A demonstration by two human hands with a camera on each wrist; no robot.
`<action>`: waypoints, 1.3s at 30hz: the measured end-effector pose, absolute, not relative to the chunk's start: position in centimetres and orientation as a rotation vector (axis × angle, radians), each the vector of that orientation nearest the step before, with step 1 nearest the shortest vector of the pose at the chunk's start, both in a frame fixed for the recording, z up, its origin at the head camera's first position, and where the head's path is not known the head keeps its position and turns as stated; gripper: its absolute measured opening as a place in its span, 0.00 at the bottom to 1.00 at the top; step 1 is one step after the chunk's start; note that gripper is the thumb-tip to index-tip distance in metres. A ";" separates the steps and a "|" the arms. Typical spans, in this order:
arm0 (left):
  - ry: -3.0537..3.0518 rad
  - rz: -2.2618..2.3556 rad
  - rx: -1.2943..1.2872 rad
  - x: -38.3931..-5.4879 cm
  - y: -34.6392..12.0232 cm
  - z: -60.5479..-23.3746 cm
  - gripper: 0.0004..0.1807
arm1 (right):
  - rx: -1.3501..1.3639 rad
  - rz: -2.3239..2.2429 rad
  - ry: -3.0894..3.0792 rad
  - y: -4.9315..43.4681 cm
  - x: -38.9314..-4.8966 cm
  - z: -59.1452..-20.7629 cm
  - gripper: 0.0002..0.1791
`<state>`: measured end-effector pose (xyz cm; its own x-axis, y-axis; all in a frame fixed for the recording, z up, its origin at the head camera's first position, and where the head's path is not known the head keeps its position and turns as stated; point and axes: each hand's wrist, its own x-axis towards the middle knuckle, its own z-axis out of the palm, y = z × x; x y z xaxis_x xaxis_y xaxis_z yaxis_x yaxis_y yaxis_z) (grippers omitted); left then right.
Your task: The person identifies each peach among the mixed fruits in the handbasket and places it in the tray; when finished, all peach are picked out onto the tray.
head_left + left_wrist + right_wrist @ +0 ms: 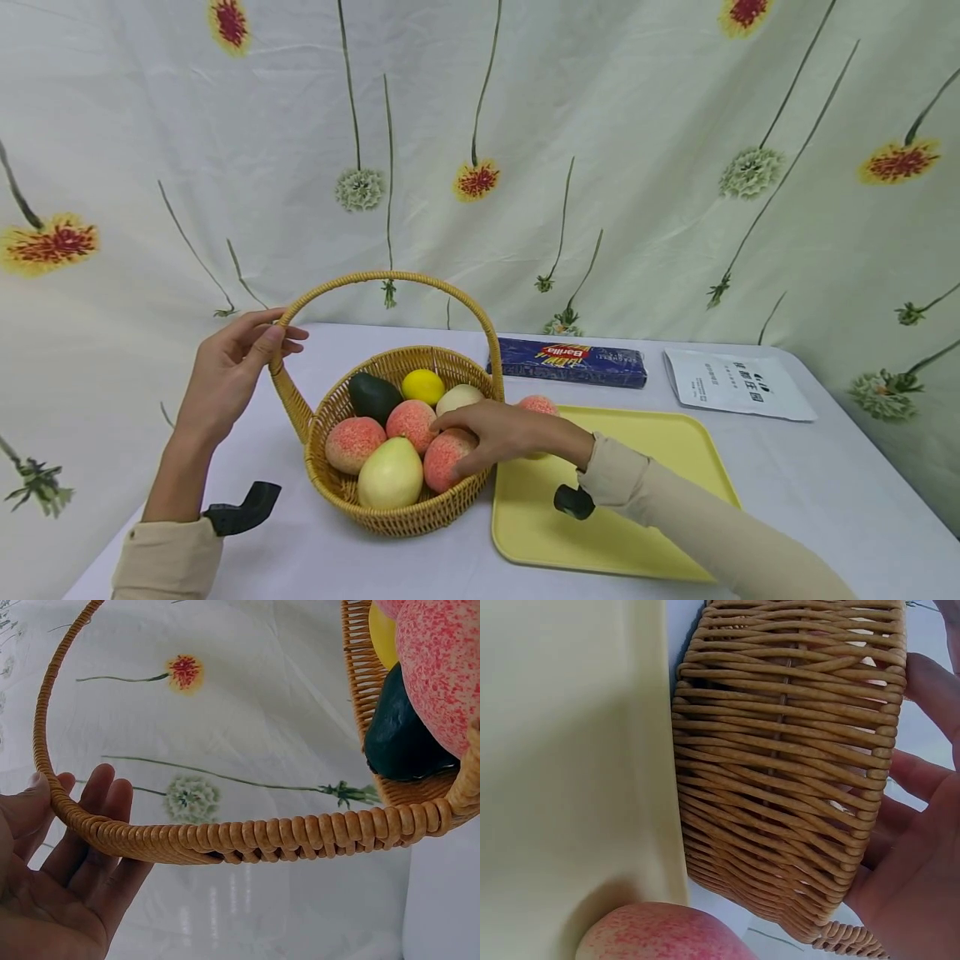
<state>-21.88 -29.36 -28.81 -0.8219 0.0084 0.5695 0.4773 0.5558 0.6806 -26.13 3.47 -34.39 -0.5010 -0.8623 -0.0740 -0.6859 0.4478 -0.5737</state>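
A wicker basket [412, 522] with a tall hooped handle [390, 275] stands on the white table. Thumb in front and fingers behind, my left hand [228, 367] holds the handle's left side, as the left wrist view also shows [67, 900]. My right hand [498, 433] reaches over the right rim, thumb and fingers around a pink peach [442, 458] in the basket. Two more peaches [355, 444], a dark green avocado [375, 397], a lemon [423, 387], a pale round fruit [457, 400] and a pale yellow pear-shaped fruit [392, 475] lie around it.
A yellow tray [600, 542] lies right of the basket, with a peach [664, 934] on it, partly hidden by my right hand in the head view. Behind are a blue Barilla box [570, 362] and a white pouch [738, 385]. A flowered cloth hangs at the back.
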 end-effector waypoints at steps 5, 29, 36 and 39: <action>-2.277 -1.215 -0.396 -21.9 -29.4 -28.8 0.19 | -1.326 -0.641 2.361 3.0 -26.1 -34.1 0.29; -2.277 -1.221 -0.400 -21.9 -29.4 -28.9 0.19 | -1.348 -0.751 2.350 3.8 -27.1 -34.8 0.34; -2.276 -1.219 -0.399 -21.9 -29.4 -28.9 0.19 | -1.316 -0.868 2.322 4.2 -27.1 -34.7 0.33; -2.274 -1.223 -0.400 -22.0 -29.4 -28.9 0.19 | -1.284 -0.935 2.296 4.4 -27.1 -34.8 0.33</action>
<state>-21.95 -29.42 -28.93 -0.8199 0.0119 0.5724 0.4840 0.5483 0.6820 -27.06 4.36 -34.84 -0.5295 -0.8482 0.0167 -0.6187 0.3727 -0.6916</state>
